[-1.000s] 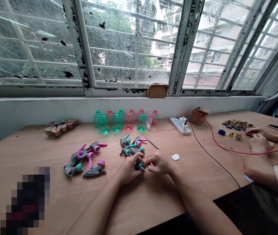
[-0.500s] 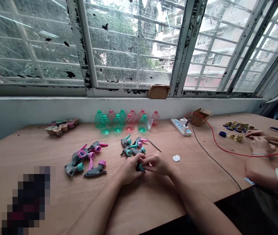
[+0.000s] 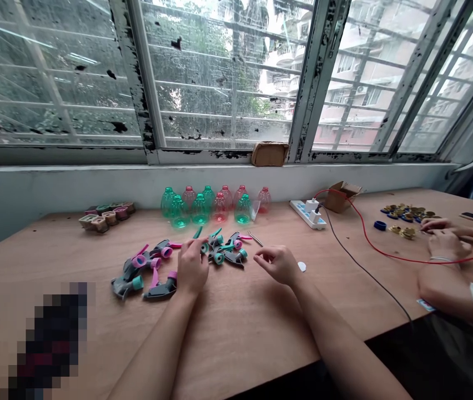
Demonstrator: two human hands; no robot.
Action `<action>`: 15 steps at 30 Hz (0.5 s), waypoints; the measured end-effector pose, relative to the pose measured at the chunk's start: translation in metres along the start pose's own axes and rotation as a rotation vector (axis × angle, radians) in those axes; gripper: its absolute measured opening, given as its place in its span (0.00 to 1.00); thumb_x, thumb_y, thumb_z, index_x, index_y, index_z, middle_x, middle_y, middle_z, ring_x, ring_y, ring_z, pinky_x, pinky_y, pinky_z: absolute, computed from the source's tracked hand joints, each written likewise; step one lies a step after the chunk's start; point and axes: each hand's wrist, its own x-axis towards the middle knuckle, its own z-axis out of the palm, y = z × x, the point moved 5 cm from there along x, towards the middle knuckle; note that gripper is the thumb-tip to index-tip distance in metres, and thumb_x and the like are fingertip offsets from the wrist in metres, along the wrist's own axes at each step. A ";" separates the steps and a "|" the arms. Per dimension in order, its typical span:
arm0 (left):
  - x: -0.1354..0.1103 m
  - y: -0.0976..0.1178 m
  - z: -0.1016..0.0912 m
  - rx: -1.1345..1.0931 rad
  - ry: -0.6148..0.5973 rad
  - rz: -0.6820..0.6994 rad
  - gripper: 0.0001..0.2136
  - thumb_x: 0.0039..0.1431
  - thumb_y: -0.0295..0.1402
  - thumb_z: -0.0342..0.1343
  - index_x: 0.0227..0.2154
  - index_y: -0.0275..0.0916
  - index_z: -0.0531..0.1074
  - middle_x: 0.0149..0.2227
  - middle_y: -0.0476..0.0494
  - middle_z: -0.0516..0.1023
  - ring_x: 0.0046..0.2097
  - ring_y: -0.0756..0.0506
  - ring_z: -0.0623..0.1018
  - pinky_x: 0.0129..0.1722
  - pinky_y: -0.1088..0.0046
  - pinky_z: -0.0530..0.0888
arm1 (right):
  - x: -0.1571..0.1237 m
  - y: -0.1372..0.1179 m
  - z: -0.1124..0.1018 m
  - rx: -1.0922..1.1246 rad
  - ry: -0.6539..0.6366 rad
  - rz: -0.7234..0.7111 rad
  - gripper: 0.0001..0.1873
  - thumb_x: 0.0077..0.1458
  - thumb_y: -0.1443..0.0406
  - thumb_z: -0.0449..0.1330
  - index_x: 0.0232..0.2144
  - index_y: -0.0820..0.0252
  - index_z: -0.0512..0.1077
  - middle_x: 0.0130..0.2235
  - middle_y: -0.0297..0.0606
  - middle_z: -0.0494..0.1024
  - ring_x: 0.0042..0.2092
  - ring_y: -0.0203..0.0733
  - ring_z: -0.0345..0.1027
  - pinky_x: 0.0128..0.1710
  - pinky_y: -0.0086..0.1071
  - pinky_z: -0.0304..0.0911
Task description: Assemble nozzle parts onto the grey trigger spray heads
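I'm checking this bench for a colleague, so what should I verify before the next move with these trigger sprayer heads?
1. Right hand free: ok, nothing visible in its fingers.
2. Left hand holding a sprayer head: cannot tell, its fingers hide what is beneath them.
3. Teal-necked sprayer heads within reach: ok, they lie between both hands.
4. Tweezers accessible: ok, they lie beside the sprayer heads.
5. White disc fully visible: not ok, the right hand partly covers it.
6. Co-worker's hands apart: ok, they are far right by the brass parts.
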 end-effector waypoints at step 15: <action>0.002 -0.022 0.028 -0.056 -0.194 -0.077 0.23 0.54 0.23 0.47 0.54 0.38 0.62 0.54 0.39 0.67 0.57 0.41 0.66 0.59 0.61 0.62 | 0.001 0.018 0.024 0.061 -0.108 0.055 0.09 0.54 0.62 0.59 0.27 0.59 0.77 0.25 0.35 0.77 0.25 0.34 0.66 0.27 0.27 0.56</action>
